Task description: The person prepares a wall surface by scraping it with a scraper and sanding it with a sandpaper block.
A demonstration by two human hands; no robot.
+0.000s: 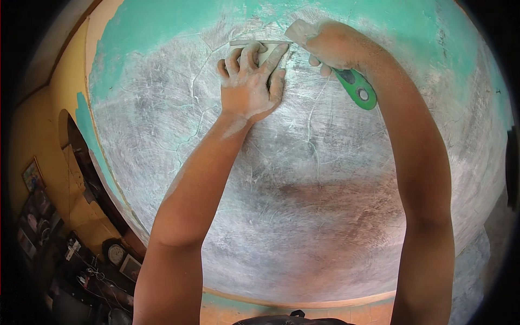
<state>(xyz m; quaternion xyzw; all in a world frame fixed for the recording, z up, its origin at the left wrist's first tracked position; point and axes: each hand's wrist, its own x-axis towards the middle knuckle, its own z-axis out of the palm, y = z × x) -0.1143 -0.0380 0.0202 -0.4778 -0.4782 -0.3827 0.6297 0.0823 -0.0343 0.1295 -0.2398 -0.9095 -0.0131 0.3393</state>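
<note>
A wall with grey-white, scratched and cracked plaster fills the middle, with turquoise paint along its top. My left hand, dusted white, reaches up and grips a flat, pale rectangular spreader with a dark straight upper edge. Its fingers lie bent over the plate, which is held against the wall. To the right, my right hand is wrapped around a putty knife with a green handle that has a hole in its end. The knife's greyish blade points up and left, close to the spreader's right end.
On the left is a yellow wall with an arched dark opening and a hung picture. Lower down stand a round clock, a framed picture and tangled cables. An orange-brown strip runs below the plaster.
</note>
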